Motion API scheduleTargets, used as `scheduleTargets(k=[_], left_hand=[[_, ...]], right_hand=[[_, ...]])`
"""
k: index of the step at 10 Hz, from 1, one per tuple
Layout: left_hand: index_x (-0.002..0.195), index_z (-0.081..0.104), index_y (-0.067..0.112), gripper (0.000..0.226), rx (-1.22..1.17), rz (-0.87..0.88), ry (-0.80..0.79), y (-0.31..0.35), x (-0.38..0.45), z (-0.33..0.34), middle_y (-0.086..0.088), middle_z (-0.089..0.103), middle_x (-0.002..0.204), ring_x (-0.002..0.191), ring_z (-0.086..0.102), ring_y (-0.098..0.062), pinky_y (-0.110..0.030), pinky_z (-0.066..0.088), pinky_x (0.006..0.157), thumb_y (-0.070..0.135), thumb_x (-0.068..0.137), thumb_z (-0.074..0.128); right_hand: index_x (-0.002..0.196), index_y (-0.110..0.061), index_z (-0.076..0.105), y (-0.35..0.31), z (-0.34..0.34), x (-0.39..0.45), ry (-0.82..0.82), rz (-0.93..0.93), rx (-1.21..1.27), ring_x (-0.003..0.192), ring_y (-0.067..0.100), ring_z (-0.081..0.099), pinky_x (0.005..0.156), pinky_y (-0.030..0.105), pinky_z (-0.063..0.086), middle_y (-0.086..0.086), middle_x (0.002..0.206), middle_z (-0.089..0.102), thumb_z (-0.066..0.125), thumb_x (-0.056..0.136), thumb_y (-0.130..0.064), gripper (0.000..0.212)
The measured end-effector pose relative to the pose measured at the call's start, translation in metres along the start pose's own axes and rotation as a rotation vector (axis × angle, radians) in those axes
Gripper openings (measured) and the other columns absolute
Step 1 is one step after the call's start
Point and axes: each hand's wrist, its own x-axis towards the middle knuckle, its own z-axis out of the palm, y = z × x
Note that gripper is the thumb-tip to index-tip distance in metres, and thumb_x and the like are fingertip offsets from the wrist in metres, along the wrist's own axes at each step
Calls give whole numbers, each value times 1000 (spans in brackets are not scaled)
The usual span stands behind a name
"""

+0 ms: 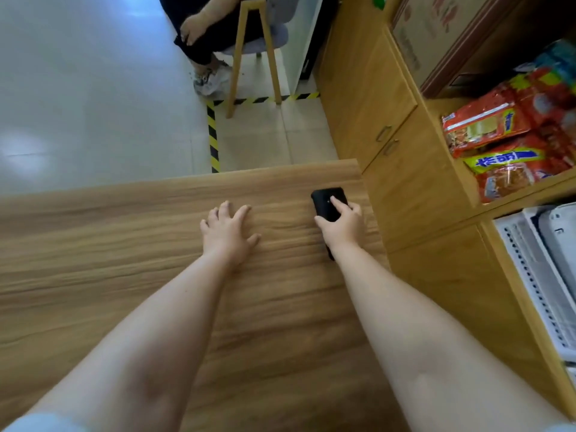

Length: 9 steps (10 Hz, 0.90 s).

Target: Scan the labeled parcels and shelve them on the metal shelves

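The right hand point(341, 227) grips a black handheld scanner point(328, 203) just right of the frame's centre, thumb and fingers wrapped round its sides and the index finger stretched along its top face. The scanner lies low over the wooden table point(124, 260), near the table's right edge; whether it touches the surface cannot be told. The left hand point(229, 233) lies flat on the table at the centre of the frame, fingers spread and straight, holding nothing, near the scanner hand but apart from it. Both bare forearms reach in from the bottom of the frame.

Along the right side stands a wooden cabinet point(374, 98) with two small metal handles. Its open shelf at the right edge holds red and yellow snack bags point(498, 141), and a cardboard box point(430, 29) sits above them in the upper right. A white perforated metal part point(530, 275) shows at the lower right.

In the upper centre, a second person's leg and sneaker point(208, 81) rest beside a wooden stool point(255, 54). Yellow and black striped tape point(213, 135) runs across the pale tiled floor below it.
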Motion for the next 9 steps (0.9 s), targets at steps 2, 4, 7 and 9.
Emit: scheduleTargets(k=[2, 4, 7, 9], left_hand=[[155, 20, 41, 73, 134, 154, 53, 68, 72, -17, -10, 12, 165, 151, 7, -35, -56, 11, 120, 62, 93, 51], [154, 20, 40, 75, 146, 242, 15, 109, 103, -12, -10, 12, 165, 151, 6, -36, -59, 8, 120, 63, 91, 53], [149, 30, 39, 70, 81, 226, 33, 123, 116, -9, -10, 22, 161, 149, 14, -36, -57, 12, 120, 67, 90, 52], [151, 30, 39, 71, 180, 282, 122, 101, 110, -30, -8, 26, 159, 146, 19, -35, -58, 15, 118, 67, 89, 53]], right_hand=[[140, -34, 50, -13, -3, 93, 78, 37, -184, 127, 29, 39, 103, 41, 37, 0, 149, 35, 70, 87, -37, 57], [143, -33, 48, -14, 8, 124, 116, 17, -248, 121, 30, 38, 105, 41, 35, 4, 147, 35, 68, 89, -38, 58], [145, -32, 45, -4, 6, 125, 94, -65, -333, 126, 30, 35, 106, 40, 37, 8, 151, 33, 66, 89, -42, 60], [140, -26, 48, -18, -3, 109, 88, -123, -318, 135, 31, 29, 109, 45, 31, 5, 154, 32, 68, 88, -43, 58]])
